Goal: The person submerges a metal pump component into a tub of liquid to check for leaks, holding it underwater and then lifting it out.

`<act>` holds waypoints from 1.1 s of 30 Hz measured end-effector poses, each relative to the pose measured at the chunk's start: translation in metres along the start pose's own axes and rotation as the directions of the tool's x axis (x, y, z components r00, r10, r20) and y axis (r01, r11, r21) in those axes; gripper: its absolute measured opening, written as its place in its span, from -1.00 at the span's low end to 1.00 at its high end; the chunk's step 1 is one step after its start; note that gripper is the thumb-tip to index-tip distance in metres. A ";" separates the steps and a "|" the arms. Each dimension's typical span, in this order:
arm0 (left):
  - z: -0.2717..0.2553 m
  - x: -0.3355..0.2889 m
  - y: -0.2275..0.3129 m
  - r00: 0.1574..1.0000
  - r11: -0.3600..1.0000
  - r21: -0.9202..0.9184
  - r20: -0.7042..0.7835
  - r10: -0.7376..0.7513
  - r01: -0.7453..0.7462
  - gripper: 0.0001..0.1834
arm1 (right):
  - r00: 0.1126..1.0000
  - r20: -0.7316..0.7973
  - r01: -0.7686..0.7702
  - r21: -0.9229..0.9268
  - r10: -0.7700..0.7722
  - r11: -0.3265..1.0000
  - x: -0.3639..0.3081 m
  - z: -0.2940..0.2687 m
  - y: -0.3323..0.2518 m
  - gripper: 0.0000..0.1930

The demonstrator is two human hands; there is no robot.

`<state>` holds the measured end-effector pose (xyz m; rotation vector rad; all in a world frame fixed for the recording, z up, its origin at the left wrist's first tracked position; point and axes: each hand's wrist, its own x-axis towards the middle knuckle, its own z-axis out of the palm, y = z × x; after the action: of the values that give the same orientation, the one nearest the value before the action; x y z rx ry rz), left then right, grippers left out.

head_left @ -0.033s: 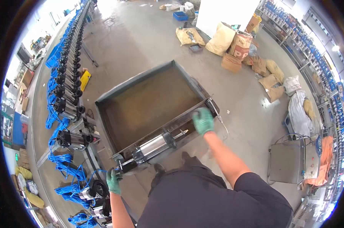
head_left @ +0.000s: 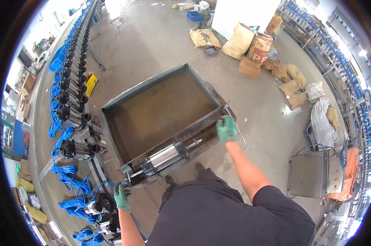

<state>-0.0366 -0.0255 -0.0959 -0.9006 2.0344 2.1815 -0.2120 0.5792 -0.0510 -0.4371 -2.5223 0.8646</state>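
Observation:
A silver cylindrical motor (head_left: 165, 158) with black ends lies across the front ledge of a water-filled metal tank (head_left: 146, 87). Its thin shaft (head_left: 193, 143) points right. In a green glove, my left hand (head_left: 122, 197) is by the motor's left end, fingers apart, beside a blue cable (head_left: 105, 183). My right hand (head_left: 226, 129), gloved in green too, is past the shaft tip, near the metal rod fitting (head_left: 226, 107) at the ledge's right end. Its fingers bend away from view, so I cannot see whether they grip anything.
A long row of similar motors (head_left: 74, 116) with blue cable coils (head_left: 66, 170) runs along the bench on the left. Sacks (head_left: 237, 41) and cardboard boxes (head_left: 249, 67) lie beyond the tank on the right. A metal cabinet (head_left: 310, 174) stands at lower right.
My right hand has shifted right, away from the shaft tip and towards the ledge's right end. My left hand stays by the motor's left end, and the motor lies in the same place.

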 end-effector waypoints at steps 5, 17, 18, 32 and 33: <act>0.017 -0.027 -0.023 0.998 1.000 0.002 -0.062 -0.016 0.017 -0.50 | 0.917 0.027 -0.385 -0.200 0.397 0.901 0.007 -0.018 0.173 -0.54; 0.226 -0.105 0.152 0.850 0.806 0.297 0.309 0.426 -0.512 -0.47 | 0.601 0.761 -0.465 0.581 -0.245 0.668 -0.069 -0.036 -0.120 -0.82; 0.246 -0.115 0.173 0.833 0.795 0.275 0.302 0.463 -0.541 -0.40 | 0.570 0.771 -0.246 0.489 -0.283 0.837 -0.081 -0.037 -0.146 -0.78; 0.091 -0.035 0.087 0.926 0.889 -0.436 -0.259 -0.274 0.141 -0.58 | 0.438 0.651 0.521 0.378 -0.620 0.765 -0.068 0.000 -0.216 -0.69; 0.077 -0.026 0.077 0.922 0.896 -0.400 -0.237 -0.306 0.194 -0.56 | 0.521 0.511 0.563 0.396 -0.684 0.725 -0.061 0.014 -0.202 -0.70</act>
<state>-0.0749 0.0437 -0.0163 -1.5215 1.4941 2.4359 -0.1976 0.3942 0.0497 0.9785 -2.7757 1.0204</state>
